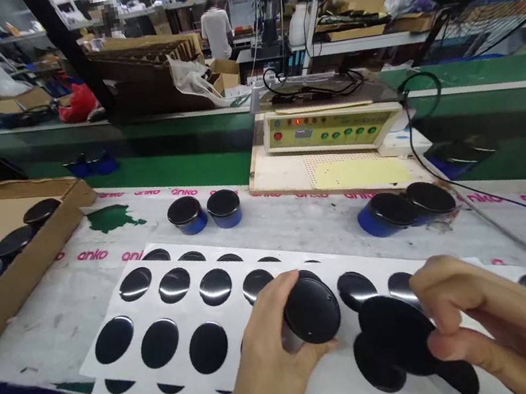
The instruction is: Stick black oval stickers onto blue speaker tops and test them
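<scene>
My left hand [268, 351] grips a round black cap [311, 310] by its rim, fingers on one side and thumb on the other, its flat face toward me. At the right, my right hand [485, 321] pinches the edge of a flat black disc [397, 334] between thumb and fingertips. Both are held above white sheets [183, 321] carrying rows of glossy black round stickers. Loose black shapes partly show beneath the held disc.
Two blue-sided, black-topped round pieces [224, 208] stand behind the sheets, with two more [389, 213] at the right. A cardboard tray [31, 289] holds several at the left. A control box [327, 132] and cable are at the back; people are in the background.
</scene>
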{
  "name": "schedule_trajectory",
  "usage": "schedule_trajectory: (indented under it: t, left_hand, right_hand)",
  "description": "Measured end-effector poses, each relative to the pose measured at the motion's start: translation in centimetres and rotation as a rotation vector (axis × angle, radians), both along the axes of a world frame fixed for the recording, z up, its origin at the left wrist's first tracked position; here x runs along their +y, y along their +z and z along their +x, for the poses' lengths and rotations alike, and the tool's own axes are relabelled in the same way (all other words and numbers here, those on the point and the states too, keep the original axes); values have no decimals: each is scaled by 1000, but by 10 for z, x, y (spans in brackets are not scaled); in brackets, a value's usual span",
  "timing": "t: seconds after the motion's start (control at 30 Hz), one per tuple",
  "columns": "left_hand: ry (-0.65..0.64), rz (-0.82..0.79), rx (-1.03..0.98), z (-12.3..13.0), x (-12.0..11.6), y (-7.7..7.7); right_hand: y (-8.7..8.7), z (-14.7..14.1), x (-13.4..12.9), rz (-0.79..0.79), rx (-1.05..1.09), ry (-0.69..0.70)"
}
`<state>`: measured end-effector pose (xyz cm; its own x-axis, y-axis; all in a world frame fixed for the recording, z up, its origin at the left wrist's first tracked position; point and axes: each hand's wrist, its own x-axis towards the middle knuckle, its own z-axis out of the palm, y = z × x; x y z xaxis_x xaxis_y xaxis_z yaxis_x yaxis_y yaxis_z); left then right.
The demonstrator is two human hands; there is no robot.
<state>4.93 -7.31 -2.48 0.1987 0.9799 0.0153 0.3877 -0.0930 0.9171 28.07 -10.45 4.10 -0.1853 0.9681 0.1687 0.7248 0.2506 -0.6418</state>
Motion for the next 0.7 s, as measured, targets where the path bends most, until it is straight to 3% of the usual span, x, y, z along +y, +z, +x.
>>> schedule_trajectory:
  t: [0.1, 0.2, 0.27, 0.5, 0.7]
  left_hand:
    - [-44, 39, 38, 3, -2, -4]
    - [2, 91, 63, 3, -2, -7]
    - [-5, 101, 92, 2, -1, -8]
    - [-6, 112, 101, 2, 0, -7]
    - [2, 96, 101, 2, -1, -7]
  right_hand:
    - [-9, 0, 5, -55, 51, -40]
    - [-24, 3, 10, -191, 49, -212]
    - [-30, 7, 11, -282, 35, -251]
    - [-23, -5, 25, -449, -165, 156]
    - [-14, 14, 33, -488, -137, 139]
